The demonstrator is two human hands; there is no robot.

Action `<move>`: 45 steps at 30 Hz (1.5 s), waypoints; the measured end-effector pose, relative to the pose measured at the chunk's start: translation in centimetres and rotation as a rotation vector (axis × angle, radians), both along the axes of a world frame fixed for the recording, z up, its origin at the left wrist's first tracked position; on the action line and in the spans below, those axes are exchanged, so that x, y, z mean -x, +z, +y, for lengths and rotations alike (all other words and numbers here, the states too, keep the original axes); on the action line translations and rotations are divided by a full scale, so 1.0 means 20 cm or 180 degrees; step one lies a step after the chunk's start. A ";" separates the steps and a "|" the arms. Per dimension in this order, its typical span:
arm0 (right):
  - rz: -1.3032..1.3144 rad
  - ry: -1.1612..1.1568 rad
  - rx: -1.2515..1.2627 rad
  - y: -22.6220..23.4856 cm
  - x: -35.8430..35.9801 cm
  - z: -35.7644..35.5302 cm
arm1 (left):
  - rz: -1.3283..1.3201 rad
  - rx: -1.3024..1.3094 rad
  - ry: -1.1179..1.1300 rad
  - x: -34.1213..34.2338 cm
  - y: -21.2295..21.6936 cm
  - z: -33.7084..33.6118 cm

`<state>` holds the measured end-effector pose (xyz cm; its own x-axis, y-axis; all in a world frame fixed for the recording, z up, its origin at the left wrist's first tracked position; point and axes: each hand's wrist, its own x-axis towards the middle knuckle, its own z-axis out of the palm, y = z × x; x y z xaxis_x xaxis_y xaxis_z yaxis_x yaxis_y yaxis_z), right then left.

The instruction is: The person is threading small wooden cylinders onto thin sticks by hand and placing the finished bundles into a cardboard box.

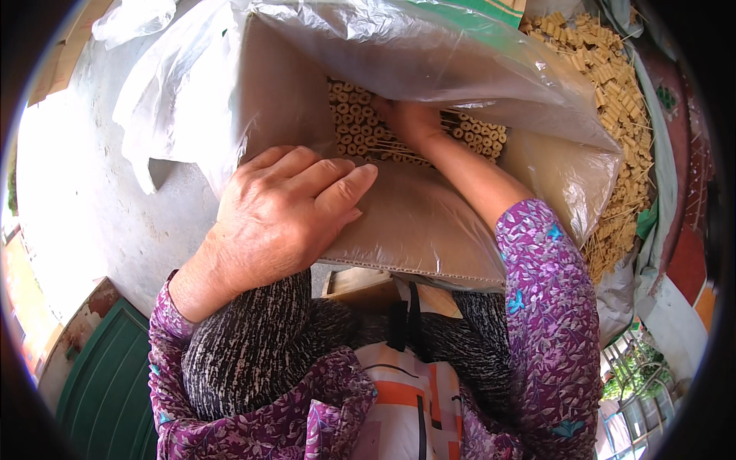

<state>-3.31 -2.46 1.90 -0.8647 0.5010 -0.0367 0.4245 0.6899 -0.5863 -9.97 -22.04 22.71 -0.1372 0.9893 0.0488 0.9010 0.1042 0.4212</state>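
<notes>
In front of me is a cardboard box (pixel 429 222) with a clear plastic liner (pixel 537 84) spread over its walls. Packed inside are many tan pieces with round hollow ends (pixel 356 115), with thin pale sticks (pixel 399 151) lying among them. My left hand (pixel 287 203) lies over the box's near left edge, its fingers bent round the rim and the liner. Into the box reaches my right hand (pixel 414 123), down at the tan pieces. Its fingers are mostly hidden by shadow and by the hand itself, so what they hold does not show.
A large heap of short, ridged tan pieces on thin sticks (pixel 613 100) lies to the right of the box, on grey cloth (pixel 667 146). Pale concrete floor (pixel 92 176) stretches left. A green panel (pixel 107 376) stands at lower left. Below the box is a wooden piece (pixel 364 290).
</notes>
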 end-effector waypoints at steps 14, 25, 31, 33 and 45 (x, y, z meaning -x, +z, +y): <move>0.0123 0.1228 -0.0253 0.02 0.05 -0.08 | -0.0022 -0.0033 0.0046 0.01 0.00 -0.01; -0.0868 0.2070 0.0138 0.87 -0.22 0.18 | -0.0124 -0.0299 0.0105 0.04 0.00 0.03; 0.0667 0.0748 0.0455 1.18 -0.83 0.23 | 0.0074 -0.0549 0.0114 0.07 0.01 -0.05; 0.1340 -0.0523 0.1280 1.15 -1.08 0.25 | 0.0208 -0.0679 0.0071 0.06 0.07 -0.06; 0.2039 -0.2516 0.1793 0.70 -1.46 0.14 | 0.0654 -0.1520 0.0102 -0.01 0.33 -0.08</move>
<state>25.88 0.38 15.85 -0.2592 0.9611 -0.0952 0.1350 -0.0616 -0.9889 -9.79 -23.56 29.23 -0.1072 0.8457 0.5228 0.9696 -0.0275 0.2433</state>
